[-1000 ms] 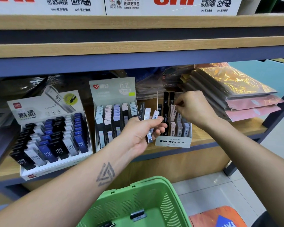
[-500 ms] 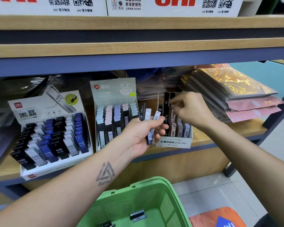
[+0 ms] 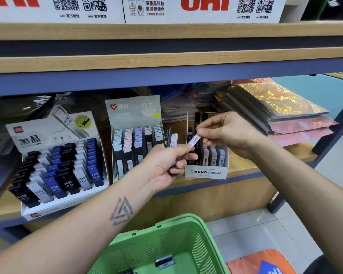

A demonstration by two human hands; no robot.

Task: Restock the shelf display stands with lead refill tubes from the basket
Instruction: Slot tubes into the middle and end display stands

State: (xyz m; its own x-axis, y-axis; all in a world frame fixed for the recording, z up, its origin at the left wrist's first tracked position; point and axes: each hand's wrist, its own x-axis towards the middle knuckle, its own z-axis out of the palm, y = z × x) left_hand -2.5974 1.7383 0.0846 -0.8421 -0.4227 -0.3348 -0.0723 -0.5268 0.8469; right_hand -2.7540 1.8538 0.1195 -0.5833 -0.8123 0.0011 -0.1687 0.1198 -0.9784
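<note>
Now both hands [image 3: 198,147] pinch one white tube [image 3: 194,140].

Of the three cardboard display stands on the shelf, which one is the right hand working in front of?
The small white MONO graph MG stand, rightmost of the three. The right hand pinches a white barcoded refill tube before it; the other two stand further left.

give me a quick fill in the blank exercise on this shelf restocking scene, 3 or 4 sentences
1. The right hand pinches the top of a white tube printed with a ____.
2. The left hand holds a bunch of tubes in front of the stand labelled ____ graph MG.
3. The basket below the arms is ____ in colour.
4. The header card of the middle stand shows the number ____.

Missing words: barcode; MONO; green; 0.7
</note>
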